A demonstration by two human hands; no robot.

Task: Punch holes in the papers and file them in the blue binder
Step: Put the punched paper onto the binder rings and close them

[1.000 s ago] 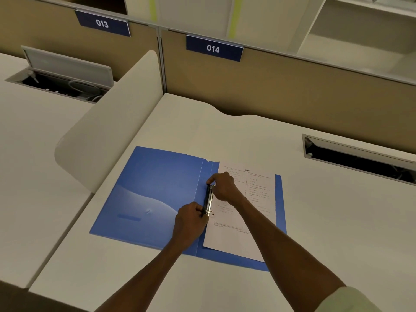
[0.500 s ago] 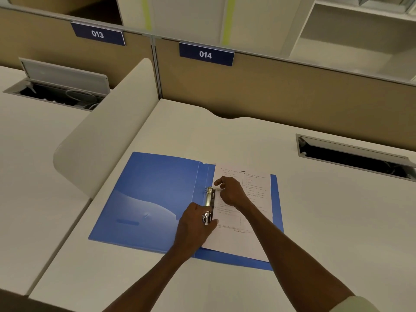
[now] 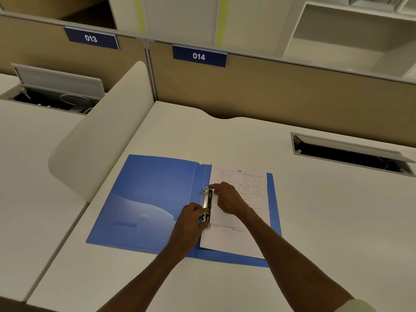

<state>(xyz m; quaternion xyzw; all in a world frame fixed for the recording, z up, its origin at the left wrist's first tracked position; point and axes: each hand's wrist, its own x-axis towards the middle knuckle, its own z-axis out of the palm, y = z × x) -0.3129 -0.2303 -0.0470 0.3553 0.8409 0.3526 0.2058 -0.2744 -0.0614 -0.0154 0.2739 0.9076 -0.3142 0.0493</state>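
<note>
Pale office tabletop (image 3: pixel 225 136): open blue plastic binder (image 3: pixel 153 199), thin floppy printed white paper (image 3: pixel 234 239); left hand (image 3: pixel 191 219), right hand (image 3: pixel 227 199) pinching metal ring clip (image 3: pixel 206 206); handle sheet by punched edge.

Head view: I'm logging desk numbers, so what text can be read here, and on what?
"013": blue plate on the left partition.
"014": blue plate on the partition ahead.
Printed sheet in the blue binder: too small to read.

Open-plan office. Numbered workstation signs "013" (image 3: pixel 91 38) and "014" (image 3: pixel 199 56) on a tan partition wall (image 3: pixel 292 91), white desk (image 3: pixel 315 221) with cable-tray cutout (image 3: pixel 351 154), curved desk divider (image 3: pixel 101 140), shelving (image 3: pixel 351 34) behind.
</note>
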